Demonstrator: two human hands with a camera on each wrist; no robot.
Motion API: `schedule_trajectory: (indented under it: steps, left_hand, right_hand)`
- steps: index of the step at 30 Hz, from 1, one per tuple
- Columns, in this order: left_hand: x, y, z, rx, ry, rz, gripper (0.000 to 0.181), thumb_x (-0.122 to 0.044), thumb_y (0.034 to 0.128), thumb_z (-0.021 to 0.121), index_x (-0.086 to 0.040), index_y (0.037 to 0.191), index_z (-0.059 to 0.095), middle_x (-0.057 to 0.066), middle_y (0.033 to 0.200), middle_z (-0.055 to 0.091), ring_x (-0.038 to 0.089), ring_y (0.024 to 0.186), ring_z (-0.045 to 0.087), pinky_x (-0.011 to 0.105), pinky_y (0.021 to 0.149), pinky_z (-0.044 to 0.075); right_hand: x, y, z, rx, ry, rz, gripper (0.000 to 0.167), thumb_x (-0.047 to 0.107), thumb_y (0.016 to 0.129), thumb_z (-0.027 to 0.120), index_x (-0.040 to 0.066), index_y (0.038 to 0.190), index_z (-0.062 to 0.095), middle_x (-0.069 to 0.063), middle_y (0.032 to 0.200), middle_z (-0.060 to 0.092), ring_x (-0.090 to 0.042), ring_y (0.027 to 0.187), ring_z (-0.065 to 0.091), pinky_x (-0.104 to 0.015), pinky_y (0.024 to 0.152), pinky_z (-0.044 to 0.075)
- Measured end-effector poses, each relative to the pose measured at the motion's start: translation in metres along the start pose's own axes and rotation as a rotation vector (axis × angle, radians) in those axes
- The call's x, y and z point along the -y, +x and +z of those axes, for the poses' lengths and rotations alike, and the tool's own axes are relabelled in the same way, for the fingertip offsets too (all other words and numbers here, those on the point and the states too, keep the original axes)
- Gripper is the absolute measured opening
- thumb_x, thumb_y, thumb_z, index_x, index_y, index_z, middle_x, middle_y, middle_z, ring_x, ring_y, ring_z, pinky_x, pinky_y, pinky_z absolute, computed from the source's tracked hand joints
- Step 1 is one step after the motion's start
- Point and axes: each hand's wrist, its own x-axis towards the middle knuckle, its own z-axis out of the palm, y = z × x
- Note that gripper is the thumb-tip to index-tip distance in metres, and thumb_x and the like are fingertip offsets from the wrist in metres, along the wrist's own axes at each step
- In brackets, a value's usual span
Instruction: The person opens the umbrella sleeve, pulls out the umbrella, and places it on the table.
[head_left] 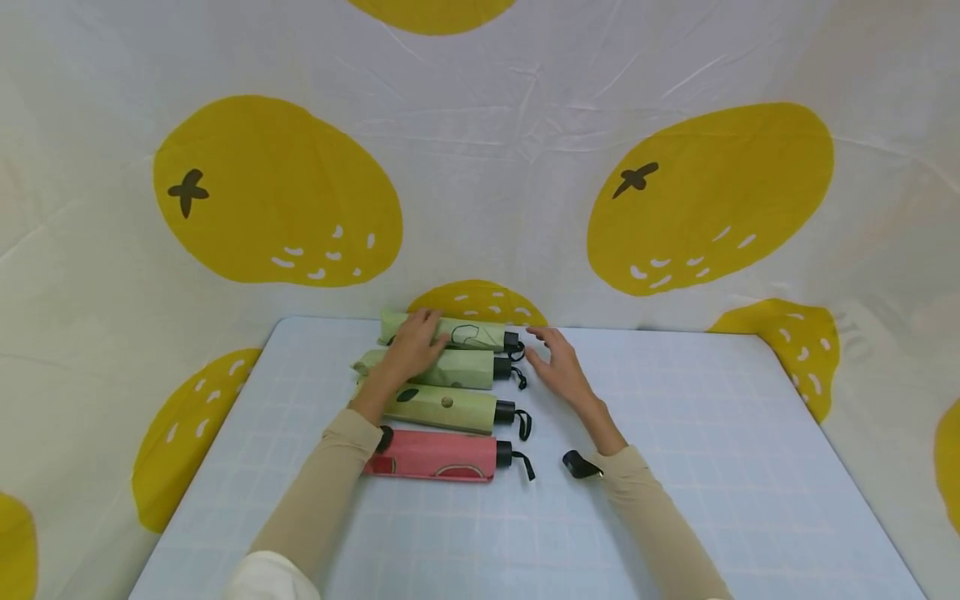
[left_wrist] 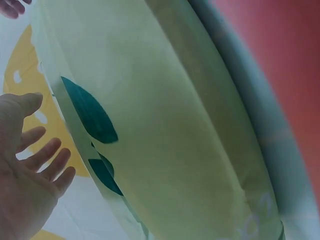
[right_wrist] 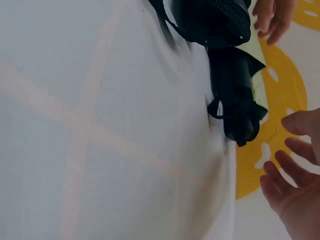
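Four folded umbrellas lie in a column, black handles to the right: a light green one (head_left: 487,336) at the back, a second green one (head_left: 468,369), a yellow-green one (head_left: 465,410) and a red one (head_left: 442,455) in front. My left hand (head_left: 414,343) is over the left part of the back two, fingers extended; the left wrist view shows this hand (left_wrist: 30,165) with spread fingers beside green fabric (left_wrist: 150,110). My right hand (head_left: 561,367) is just right of the back handles, fingers loosely bent, holding nothing. In the right wrist view, this hand (right_wrist: 297,175) stands apart from a black handle (right_wrist: 235,95).
The umbrellas lie on a pale blue checked table (head_left: 712,467). Behind it hangs a white cloth (head_left: 495,200) printed with yellow fruit. A small black object (head_left: 579,464) is by my right sleeve.
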Motion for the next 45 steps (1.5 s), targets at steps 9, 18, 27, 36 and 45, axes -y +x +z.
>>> schedule_trajectory:
  steps: [9,18,27,36,45]
  left_hand:
    - [-0.007,0.008,0.006,0.058,-0.013,0.000,0.048,-0.016,0.1037,0.063,0.007,0.143,0.049,0.029,0.137,0.051,0.046,0.128,0.049,0.058,0.108,0.040]
    - [-0.008,0.013,0.010,0.112,-0.015,-0.003,0.050,-0.021,0.1043,0.063,0.004,0.146,0.050,0.028,0.140,0.050,0.045,0.131,0.047,0.058,0.109,0.039]
    - [-0.008,0.024,0.011,0.188,0.009,-0.003,0.050,-0.021,0.1041,0.062,0.002,0.147,0.050,0.028,0.144,0.049,0.045,0.135,0.045,0.058,0.118,0.029]
    - [-0.009,0.033,0.017,0.241,0.035,-0.035,0.048,-0.021,0.1043,0.062,-0.001,0.147,0.053,0.025,0.143,0.051,0.044,0.132,0.047,0.057,0.114,0.035]
    - [-0.012,0.038,0.022,0.270,0.070,-0.058,0.051,-0.019,0.1025,0.065,-0.002,0.149,0.051,0.024,0.146,0.049,0.044,0.136,0.044,0.057,0.116,0.032]
  right_hand:
    - [0.000,0.005,0.011,0.027,0.006,-0.025,0.040,0.005,0.099,0.066,-0.007,0.136,0.057,-0.026,0.133,0.058,-0.041,0.121,0.057,-0.053,0.103,0.048]
    - [0.002,0.007,0.018,0.090,0.020,0.018,0.046,0.007,0.101,0.065,-0.008,0.142,0.052,-0.028,0.137,0.054,-0.042,0.123,0.056,-0.054,0.103,0.047]
    - [0.004,0.013,0.020,0.127,0.035,0.061,0.048,0.006,0.101,0.063,-0.007,0.145,0.049,-0.029,0.143,0.050,-0.042,0.126,0.054,-0.051,0.106,0.047]
    - [0.003,0.017,0.022,0.165,0.030,0.086,0.048,0.008,0.103,0.060,-0.006,0.146,0.048,-0.030,0.145,0.046,-0.044,0.127,0.053,-0.052,0.106,0.046]
    - [0.003,0.013,0.023,0.154,-0.008,0.064,0.046,0.009,0.102,0.061,-0.007,0.144,0.050,-0.030,0.143,0.048,-0.040,0.114,0.056,-0.053,0.099,0.048]
